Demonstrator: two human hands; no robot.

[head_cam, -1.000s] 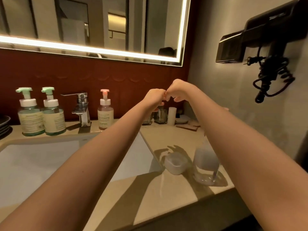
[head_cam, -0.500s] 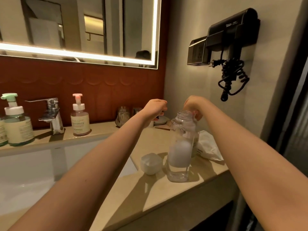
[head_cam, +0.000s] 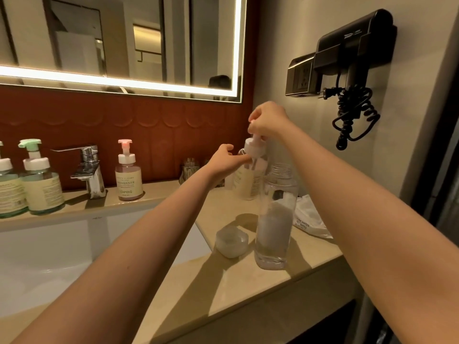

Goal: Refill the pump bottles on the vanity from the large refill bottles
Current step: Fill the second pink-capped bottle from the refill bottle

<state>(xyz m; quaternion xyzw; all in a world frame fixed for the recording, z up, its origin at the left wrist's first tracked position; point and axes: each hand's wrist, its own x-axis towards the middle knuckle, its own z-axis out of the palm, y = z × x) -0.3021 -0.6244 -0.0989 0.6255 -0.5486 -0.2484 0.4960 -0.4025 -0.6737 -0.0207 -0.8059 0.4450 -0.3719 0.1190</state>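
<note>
Hands moved onto the pump bottle (head_cam: 244, 184): right hand (head_cam: 269, 120) pinches its top, left hand (head_cam: 224, 161) touches the collar (head_cam: 254, 148).

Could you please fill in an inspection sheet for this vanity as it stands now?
Surface: beige vanity counter with a white sink set in it.
Job's things: clear refill bottle uncapped, partly full of cloudy liquid; white cap beside it; cream pump bottle behind, pump apparently raised off its neck; pink-pump bottle and green-pump bottles by the faucet.
Clutter: wet wipes pack; small glass jars at the back.
Hands: right hand grips the pump top; left hand touches the bottle's neck, fingers fairly straight.
Cables: coiled cord hangs from the wall hair dryer, plug out of the socket.
Surroundings: lit mirror, red wall panel.
</note>
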